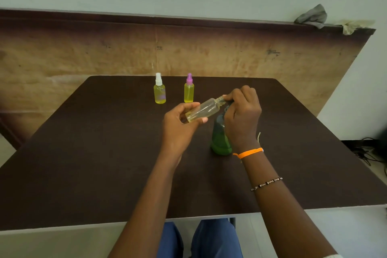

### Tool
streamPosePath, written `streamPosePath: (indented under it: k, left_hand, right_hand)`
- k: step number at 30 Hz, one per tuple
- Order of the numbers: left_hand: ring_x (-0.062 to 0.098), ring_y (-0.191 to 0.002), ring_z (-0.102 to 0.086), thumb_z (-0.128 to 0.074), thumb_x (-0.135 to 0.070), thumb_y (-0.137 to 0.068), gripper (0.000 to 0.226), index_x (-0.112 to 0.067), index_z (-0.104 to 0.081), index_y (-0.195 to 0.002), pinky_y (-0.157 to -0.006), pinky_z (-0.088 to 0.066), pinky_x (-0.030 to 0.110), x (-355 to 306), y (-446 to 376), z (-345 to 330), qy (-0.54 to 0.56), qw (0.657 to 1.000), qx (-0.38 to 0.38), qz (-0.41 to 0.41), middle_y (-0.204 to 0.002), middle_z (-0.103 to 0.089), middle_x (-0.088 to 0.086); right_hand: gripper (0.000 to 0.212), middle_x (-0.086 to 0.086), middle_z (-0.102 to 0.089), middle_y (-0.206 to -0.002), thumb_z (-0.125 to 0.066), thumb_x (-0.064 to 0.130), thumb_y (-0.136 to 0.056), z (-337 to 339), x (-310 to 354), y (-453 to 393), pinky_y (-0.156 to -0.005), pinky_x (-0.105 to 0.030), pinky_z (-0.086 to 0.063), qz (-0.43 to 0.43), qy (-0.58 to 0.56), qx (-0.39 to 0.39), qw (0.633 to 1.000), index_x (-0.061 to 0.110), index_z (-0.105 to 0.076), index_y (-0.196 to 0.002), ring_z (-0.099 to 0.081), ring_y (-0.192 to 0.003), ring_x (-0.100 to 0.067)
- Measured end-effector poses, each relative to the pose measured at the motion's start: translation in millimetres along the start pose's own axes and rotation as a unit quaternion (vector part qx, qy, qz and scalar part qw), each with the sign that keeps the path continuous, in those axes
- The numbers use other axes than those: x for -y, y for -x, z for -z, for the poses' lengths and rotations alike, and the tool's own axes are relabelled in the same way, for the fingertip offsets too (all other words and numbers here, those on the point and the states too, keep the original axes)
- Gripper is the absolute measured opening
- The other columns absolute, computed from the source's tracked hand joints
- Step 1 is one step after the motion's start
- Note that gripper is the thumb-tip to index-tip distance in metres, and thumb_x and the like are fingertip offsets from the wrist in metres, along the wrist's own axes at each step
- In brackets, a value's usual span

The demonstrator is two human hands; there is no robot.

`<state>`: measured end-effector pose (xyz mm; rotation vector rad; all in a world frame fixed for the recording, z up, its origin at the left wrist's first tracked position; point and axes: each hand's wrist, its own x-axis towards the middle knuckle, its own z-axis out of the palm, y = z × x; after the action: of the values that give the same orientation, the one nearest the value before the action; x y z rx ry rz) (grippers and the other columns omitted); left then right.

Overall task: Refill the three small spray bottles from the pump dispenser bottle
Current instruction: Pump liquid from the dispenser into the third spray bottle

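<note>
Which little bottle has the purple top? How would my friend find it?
Start at the dark brown table and look to its far edge, where two small yellow spray bottles stand upright side by side. The purple-capped spray bottle is the right one of the pair. Its neighbour, the white-capped spray bottle, has a white top, and the bottle held in the hands has no cap.

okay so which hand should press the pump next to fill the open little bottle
Right. The right hand already sits atop the green pump bottle, at the uncapped bottle's neck. The left hand grips that bottle, tilted toward the pump, so it's occupied.
</note>
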<state>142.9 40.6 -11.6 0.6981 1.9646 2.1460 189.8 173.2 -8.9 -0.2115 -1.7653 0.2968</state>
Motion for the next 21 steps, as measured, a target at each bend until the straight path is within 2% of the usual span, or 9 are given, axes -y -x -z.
streamPosePath:
  k: [7,12,17,21]
  left_hand:
    - [0.007,-0.094,-0.065,-0.077,-0.001,-0.069,0.040,-0.015,-0.067,-0.104,-0.079,-0.054,0.022,4,-1,-1,-0.011,1.000,-0.005,0.003,-0.099,-0.070,-0.004]
    - [0.005,-0.091,-0.065,-0.077,-0.003,-0.070,0.038,-0.015,-0.067,-0.105,-0.074,-0.051,0.014,-2,-1,-1,-0.008,1.000,-0.001,-0.010,-0.099,-0.070,-0.004]
    - [0.004,-0.090,-0.065,-0.077,0.000,-0.069,0.039,-0.018,-0.068,-0.101,-0.077,-0.053,0.019,1,-1,-2,-0.014,1.000,-0.005,-0.005,-0.096,-0.069,-0.006]
    - [0.004,-0.089,-0.065,-0.077,0.001,-0.069,0.039,-0.016,-0.068,-0.103,-0.071,-0.050,0.013,1,0,0,-0.011,1.000,-0.006,-0.007,-0.095,-0.070,-0.006]
  right_hand:
    - [0.023,-0.016,-0.047,-0.067,-0.040,-0.009,-0.079,-1,-2,9,-0.054,-0.033,-0.035,0.013,0.030,-0.010,0.999,-0.002,-0.055,-0.064,-0.036,-0.067,-0.022]
    - [0.022,-0.015,-0.050,-0.068,-0.038,-0.005,-0.076,3,0,-5,-0.056,-0.029,-0.034,0.007,0.013,0.017,1.000,-0.002,-0.058,-0.066,-0.038,-0.068,-0.020]
    - [0.026,-0.017,-0.048,-0.067,-0.039,-0.007,-0.082,-1,-6,8,-0.053,-0.034,-0.034,0.021,0.022,-0.010,0.999,-0.004,-0.058,-0.064,-0.036,-0.067,-0.022]
    - [0.025,-0.016,-0.048,-0.066,-0.041,-0.008,-0.081,-1,-4,9,-0.055,-0.029,-0.031,0.021,0.024,-0.009,0.999,-0.003,-0.057,-0.064,-0.035,-0.067,-0.021]
